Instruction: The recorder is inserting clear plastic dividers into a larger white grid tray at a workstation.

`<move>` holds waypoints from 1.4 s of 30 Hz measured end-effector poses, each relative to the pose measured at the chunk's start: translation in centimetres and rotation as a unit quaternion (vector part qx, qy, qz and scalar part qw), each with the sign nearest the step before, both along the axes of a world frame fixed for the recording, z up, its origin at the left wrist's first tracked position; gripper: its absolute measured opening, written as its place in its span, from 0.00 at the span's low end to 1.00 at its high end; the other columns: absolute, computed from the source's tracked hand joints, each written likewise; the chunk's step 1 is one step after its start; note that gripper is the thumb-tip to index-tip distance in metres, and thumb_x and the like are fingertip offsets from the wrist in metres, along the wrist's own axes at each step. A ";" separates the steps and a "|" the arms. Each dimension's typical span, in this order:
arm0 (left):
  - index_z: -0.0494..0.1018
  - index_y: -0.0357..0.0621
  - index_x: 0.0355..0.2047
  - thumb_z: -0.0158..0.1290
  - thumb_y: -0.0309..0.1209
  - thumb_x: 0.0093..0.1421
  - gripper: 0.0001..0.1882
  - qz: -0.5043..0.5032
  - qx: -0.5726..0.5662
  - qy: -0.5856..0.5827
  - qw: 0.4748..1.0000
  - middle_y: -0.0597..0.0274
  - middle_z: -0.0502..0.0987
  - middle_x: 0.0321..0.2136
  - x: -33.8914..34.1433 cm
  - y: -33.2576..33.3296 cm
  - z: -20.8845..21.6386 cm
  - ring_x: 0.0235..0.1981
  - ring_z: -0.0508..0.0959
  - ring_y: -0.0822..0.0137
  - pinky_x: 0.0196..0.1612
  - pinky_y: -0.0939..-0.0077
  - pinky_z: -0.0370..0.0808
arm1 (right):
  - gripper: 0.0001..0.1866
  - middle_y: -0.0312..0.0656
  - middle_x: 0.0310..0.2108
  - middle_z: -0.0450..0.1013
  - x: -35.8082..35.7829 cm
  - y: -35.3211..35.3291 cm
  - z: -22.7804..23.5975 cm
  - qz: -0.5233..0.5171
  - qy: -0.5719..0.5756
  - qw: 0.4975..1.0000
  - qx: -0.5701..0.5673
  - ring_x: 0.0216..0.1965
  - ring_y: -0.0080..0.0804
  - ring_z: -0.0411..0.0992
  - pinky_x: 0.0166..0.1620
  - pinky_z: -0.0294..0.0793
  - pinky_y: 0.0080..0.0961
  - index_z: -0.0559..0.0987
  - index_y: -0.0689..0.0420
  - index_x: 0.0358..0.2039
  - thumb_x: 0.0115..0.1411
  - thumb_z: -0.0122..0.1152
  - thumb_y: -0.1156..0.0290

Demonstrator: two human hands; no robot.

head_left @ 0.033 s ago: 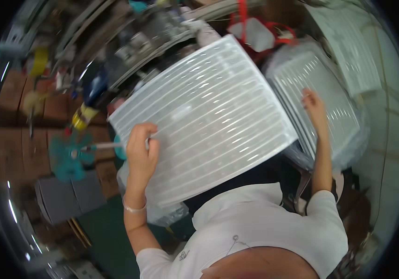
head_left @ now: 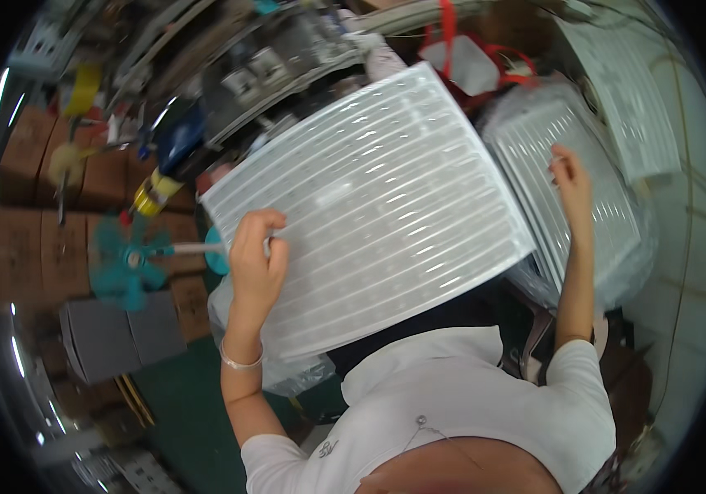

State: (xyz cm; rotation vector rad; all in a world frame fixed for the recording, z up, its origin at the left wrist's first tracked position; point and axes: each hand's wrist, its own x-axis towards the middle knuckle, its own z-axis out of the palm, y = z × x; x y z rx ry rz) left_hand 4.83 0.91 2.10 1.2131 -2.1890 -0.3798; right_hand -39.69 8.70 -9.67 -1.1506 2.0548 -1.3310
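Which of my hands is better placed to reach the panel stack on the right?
Probably your right hand: it is over that panel stack, while your left hand is over the large ribbed panel, farther left.

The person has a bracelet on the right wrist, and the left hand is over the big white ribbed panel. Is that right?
Not quite: the bracelet is on the left wrist, as the head view shows. The left hand is indeed over the big white ribbed panel.

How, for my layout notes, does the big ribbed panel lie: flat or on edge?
Flat: the ribbed panel faces up, its broad ridged side showing; slight tilt, cannot tell.
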 end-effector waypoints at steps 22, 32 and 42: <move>0.72 0.44 0.45 0.52 0.30 0.53 0.17 0.149 -0.132 -0.020 0.980 0.52 0.74 0.38 0.8 -9.1 -0.2 0.34 0.76 0.52 0.35 0.63 0.74 | 0.14 0.41 0.32 0.67 20.2 -15.7 9.6 0.510 0.202 0.832 -0.089 0.32 0.34 0.71 0.30 0.73 0.32 0.71 0.56 0.36 0.46 0.57 0.77; 0.77 0.51 0.37 0.56 0.45 0.54 0.15 0.170 -0.209 -0.122 0.955 0.58 0.74 0.29 -1.7 -20.6 2.8 0.22 0.78 0.54 0.26 0.62 0.74 | 0.11 0.41 0.47 0.67 21.4 -23.0 12.4 0.325 0.066 0.908 -0.256 0.39 0.32 0.71 0.34 0.75 0.23 0.73 0.59 0.40 0.55 0.58 0.74; 0.73 0.47 0.39 0.59 0.31 0.48 0.16 -0.050 -0.172 0.019 0.984 0.63 0.73 0.29 -2.6 -8.3 -2.1 0.23 0.76 0.64 0.26 0.69 0.71 | 0.09 0.38 0.34 0.72 28.2 -30.0 12.6 0.264 0.326 0.830 -0.368 0.34 0.36 0.73 0.36 0.71 0.28 0.78 0.55 0.35 0.52 0.63 0.71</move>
